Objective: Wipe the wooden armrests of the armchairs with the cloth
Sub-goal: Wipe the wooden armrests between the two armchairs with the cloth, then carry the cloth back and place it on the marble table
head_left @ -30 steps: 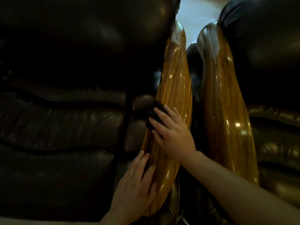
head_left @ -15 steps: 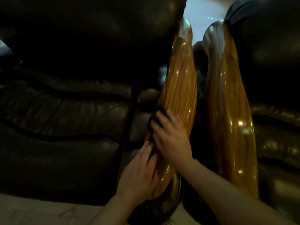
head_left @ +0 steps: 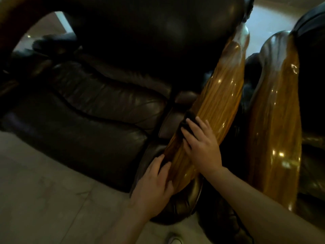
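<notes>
The long glossy golden-brown wooden armrest [head_left: 218, 103] slants from lower left to upper right, the right hand [head_left: 202, 148] pressing a dark cloth [head_left: 189, 118] onto it, nearer its front end than before, while the flat, open left hand [head_left: 153, 184] braces its front end.

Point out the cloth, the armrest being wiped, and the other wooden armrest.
cloth [head_left: 189, 118]: head view, dark bunch above the fingertips.
armrest being wiped [head_left: 219, 95]: head view, bare middle of the wood.
other wooden armrest [head_left: 274, 120]: head view, mid-length.
</notes>
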The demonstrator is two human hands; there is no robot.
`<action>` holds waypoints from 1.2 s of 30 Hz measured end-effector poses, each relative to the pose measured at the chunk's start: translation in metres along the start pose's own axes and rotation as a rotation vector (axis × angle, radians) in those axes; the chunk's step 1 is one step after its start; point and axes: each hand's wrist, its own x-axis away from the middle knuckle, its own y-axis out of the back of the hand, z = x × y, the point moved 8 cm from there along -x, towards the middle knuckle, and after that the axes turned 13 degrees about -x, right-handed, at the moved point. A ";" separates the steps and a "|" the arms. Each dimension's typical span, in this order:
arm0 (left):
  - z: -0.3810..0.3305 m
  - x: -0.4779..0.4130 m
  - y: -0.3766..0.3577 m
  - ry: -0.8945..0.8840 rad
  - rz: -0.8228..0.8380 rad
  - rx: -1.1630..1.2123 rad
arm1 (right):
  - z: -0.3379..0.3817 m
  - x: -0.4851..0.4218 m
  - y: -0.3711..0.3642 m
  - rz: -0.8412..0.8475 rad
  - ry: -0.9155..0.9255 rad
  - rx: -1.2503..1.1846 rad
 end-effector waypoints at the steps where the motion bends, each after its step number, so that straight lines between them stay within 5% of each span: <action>1: 0.003 0.005 -0.002 0.017 0.009 0.005 | 0.008 0.007 -0.005 0.013 0.010 -0.005; 12: 0.061 0.078 0.035 0.222 -0.068 0.014 | 0.106 0.010 -0.038 0.348 0.319 -0.026; 21: 0.097 0.185 0.159 0.458 -0.085 -0.106 | 0.193 -0.040 0.085 0.308 -0.155 -0.400; 36: 0.102 0.397 0.317 0.641 -0.194 -0.236 | 0.409 -0.027 0.228 0.479 -0.159 -0.436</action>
